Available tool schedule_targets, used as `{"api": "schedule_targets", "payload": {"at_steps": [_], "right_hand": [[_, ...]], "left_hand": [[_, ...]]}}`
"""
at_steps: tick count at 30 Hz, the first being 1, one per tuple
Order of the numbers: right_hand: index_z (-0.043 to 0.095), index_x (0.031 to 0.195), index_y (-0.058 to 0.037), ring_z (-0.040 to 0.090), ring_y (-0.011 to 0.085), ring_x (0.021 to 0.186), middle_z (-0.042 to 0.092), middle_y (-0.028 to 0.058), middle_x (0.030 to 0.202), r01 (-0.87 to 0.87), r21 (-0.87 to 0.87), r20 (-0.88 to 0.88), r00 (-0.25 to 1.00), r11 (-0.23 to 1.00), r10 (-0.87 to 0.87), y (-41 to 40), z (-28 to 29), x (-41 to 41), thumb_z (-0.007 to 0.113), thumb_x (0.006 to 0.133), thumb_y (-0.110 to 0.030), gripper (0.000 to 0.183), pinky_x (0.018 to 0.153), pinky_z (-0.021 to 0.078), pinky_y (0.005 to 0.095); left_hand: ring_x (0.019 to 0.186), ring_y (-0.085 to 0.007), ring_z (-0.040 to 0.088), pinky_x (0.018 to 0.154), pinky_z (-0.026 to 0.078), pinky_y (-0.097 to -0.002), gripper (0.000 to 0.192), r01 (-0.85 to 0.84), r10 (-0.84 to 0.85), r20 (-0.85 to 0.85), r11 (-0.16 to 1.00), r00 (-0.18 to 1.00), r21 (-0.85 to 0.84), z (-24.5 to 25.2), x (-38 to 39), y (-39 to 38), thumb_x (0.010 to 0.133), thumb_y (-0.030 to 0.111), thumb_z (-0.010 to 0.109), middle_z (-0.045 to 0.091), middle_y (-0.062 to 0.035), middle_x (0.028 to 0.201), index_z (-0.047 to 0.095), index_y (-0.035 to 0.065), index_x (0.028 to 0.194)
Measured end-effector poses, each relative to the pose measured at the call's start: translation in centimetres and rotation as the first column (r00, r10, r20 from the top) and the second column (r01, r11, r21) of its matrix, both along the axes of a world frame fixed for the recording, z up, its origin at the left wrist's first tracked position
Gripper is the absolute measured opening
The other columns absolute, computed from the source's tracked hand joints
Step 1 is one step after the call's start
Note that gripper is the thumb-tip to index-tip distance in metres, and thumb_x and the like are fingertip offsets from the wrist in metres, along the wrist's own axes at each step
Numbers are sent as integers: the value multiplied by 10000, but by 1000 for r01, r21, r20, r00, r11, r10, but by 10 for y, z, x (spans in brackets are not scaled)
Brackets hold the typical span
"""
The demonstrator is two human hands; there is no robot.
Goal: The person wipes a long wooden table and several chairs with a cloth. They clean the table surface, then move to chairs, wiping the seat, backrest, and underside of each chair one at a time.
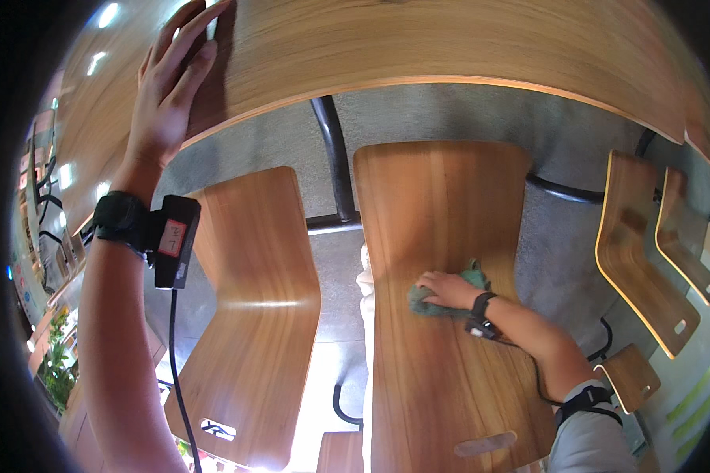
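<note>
A crumpled green cloth [474, 277] lies against the wooden chair [432, 201] in front of me, near the bend between seat and backrest. My right hand [449, 290] is on the cloth, pressing it to the wood with the fingers partly curled. Up at the left, my left hand [168, 88] rests on the wooden tabletop [426, 41], fingers somewhat apart and nothing in them. A black strap with a small device [177, 242] and a cable is on my left wrist. My right wrist carries a strapped device [479, 325] too.
A second wooden chair [260, 284] stands at the left, close beside the first. Black metal tubing [334, 159] runs below the table edge. More wooden chairs [633, 248] are on the right. Green plants [59, 366] show at the far left. The floor [390, 112] is grey.
</note>
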State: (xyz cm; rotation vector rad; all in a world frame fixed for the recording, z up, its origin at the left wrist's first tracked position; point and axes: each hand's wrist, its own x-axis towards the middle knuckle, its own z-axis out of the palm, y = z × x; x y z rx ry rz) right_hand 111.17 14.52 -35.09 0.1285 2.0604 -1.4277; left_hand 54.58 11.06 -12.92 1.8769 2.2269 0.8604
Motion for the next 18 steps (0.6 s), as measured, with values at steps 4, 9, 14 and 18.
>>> {"api": "schedule_targets", "payload": {"at_steps": [4, 9, 14, 18], "right_hand": [[553, 1175, -76, 551, 369, 1141, 568, 137, 1177, 7, 64, 97, 995, 998, -14, 77, 10, 60, 692, 869, -190, 355, 935, 475, 461], [553, 1177, -76, 570, 374, 1089, 568, 145, 1151, 80, 237, 301, 941, 968, -151, 118, 31, 108, 666, 903, -240, 339, 888, 486, 464], [545, 1204, -67, 583, 353, 1083, 568, 153, 1150, -15, 156, 90, 996, 988, 1, 63, 13, 68, 671, 879, -225, 382, 900, 488, 445], [533, 1294, -114, 584, 293, 1060, 577, 114, 1133, -126, 382, -404, 868, 916, 288, -9, -22, -15, 693, 845, -312, 516, 869, 489, 408]], "left_hand": [[1446, -275, 331, 1193, 244, -374, 436, -32, 32, -10, 998, 999, -48, 1, 3, 1, 1028, 195, 437, 374, -149, 1549, 497, 81, 1444], [1376, -291, 437, 1136, 319, -408, 405, -81, 81, -19, 997, 997, 8, 2, 10, 6, 1008, 275, 495, 455, -97, 1504, 572, 199, 1399], [1390, -292, 418, 1144, 307, -395, 415, -98, 98, -9, 995, 995, -23, 4, 12, 5, 1014, 277, 476, 445, -108, 1509, 564, 166, 1404], [1415, -279, 382, 1163, 276, -387, 435, -72, 72, 41, 997, 997, -15, 1, 6, 3, 1018, 266, 464, 419, -123, 1523, 535, 117, 1420]]}}
